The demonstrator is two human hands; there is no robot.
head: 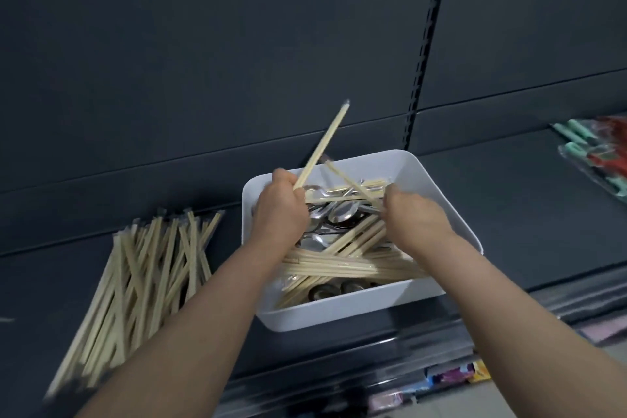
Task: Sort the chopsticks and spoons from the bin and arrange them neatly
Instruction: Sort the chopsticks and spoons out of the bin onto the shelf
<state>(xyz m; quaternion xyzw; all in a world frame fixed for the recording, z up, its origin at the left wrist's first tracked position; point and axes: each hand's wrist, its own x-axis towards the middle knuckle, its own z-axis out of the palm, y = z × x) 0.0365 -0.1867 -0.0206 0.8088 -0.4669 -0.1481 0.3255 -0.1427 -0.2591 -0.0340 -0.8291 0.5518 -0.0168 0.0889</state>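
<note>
A: Grips?
B: Your left hand (280,210) holds one chopstick pair (322,146) up, clear of the tangle. Your right hand (415,214) pinches a second pair (353,181) in the bin (437,180) below.
A: And the sorted pile (146,268)?
B: Left of your left hand.

Left hand (280,210): bare right up to the grip.
Right hand (415,217): bare likewise, knuckles rounded.
Left forearm (203,299): uncovered from behind the grip to the picture's bottom edge.
Right forearm (509,299): uncovered the same way.
</note>
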